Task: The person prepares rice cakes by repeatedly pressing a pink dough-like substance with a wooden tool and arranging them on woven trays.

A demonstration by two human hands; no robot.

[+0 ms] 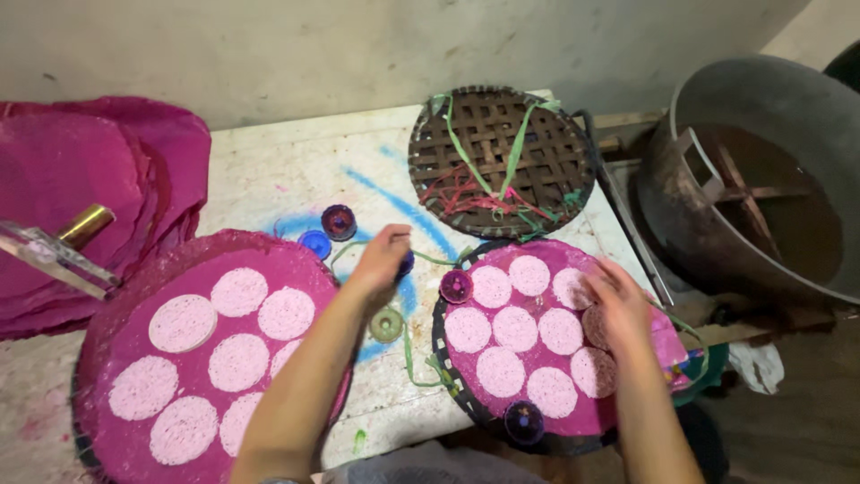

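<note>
1. Reaching over the table [269,170], the left hand [383,255] closes its fingers on a small dark cap [406,263], keeping it off the wet colour.
2. The right hand [618,300] lies open and flat on a pale pink disc [596,327], as if pressing it to the cloth.
3. That disc sits at the right edge of a round tray [448,358] covered in magenta cloth, among other grainy, round discs.
4. A second tray [98,358] at left carries more discs.
5. Small dye pots [339,221] stand between the trays; an empty woven bamboo tray [498,159] lies behind, and a big metal basin [761,170] sits at right.
</note>
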